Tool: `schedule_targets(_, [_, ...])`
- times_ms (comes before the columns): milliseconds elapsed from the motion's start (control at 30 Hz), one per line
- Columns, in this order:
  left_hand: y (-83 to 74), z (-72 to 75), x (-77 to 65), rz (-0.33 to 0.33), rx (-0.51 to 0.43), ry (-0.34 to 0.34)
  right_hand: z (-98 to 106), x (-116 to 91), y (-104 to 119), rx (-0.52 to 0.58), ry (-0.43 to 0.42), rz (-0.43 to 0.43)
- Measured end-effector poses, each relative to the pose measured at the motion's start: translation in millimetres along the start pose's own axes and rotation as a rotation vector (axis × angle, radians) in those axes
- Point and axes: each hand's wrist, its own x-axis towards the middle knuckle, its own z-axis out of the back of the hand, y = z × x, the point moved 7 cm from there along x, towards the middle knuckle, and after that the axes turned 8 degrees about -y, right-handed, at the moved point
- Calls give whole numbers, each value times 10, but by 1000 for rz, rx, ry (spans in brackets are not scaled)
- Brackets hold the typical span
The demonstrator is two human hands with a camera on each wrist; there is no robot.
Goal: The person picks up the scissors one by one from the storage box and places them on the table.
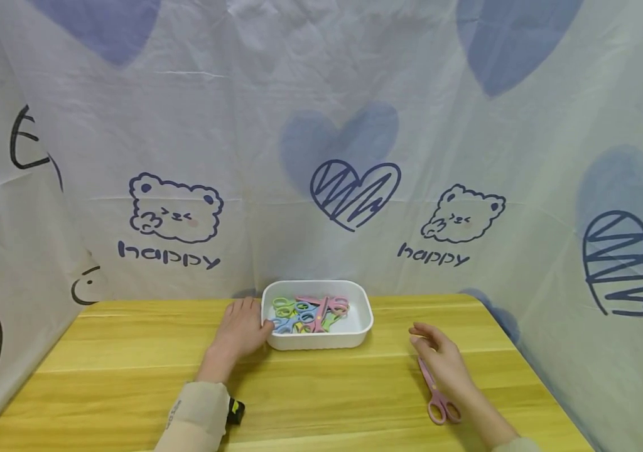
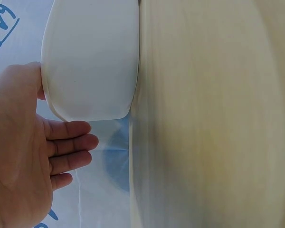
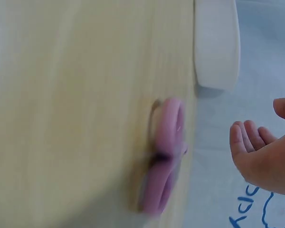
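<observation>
A white plastic container stands at the back of the table, with several small scissors in pink, blue and green piled inside. My left hand holds its left end, the thumb hooked over the rim and the fingers along the outside wall; the left wrist view shows the fingers against that end. On the table to the right lies a pair of pink scissors, blades pointing away from me. Over the blades hovers my right hand, holding nothing, its fingers loosely bent.
A wooden table spreads under everything. Behind it and at both sides hangs a pale curtain printed with hearts and bears. A black strap with a yellow mark shows beside the left sleeve.
</observation>
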Motion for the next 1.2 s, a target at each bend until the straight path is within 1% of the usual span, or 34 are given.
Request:
schedule_targets(100, [-7,25,-6,-4,5,-9,-72,40,87,64,-3,-3])
schedule_targets(200, [-16,49,-16,-11,12,-22,-157,87,170,149,-7,-31])
schedule_targets(300, [-21,52,-22,-18,18,-23,-237,146,245,193,-29,-56])
schedule_targets(400, [-17,32,-18,-20,20,-17,-310,204,314,181,-48,-52])
schedule_targets(500, [-12,9,-10,-19,19,-10,-385,260,389,155,-60,-16])
schedule_targets(600, [-10,0,-1,-21,19,-12,-474,302,468,162,-58,14])
schedule_targets(800, [-5,-10,4,-17,20,-13,-673,382,615,242,-49,61])
schedule_targets(900, [-3,-8,0,-15,21,-12,-767,433,659,252,-43,78])
schedule_targets(1033, [-8,3,-4,-13,20,-9,-881,504,684,201,-31,81])
schedule_targets(1200, [-2,9,-11,-11,18,-10,-1025,599,706,164,-9,72])
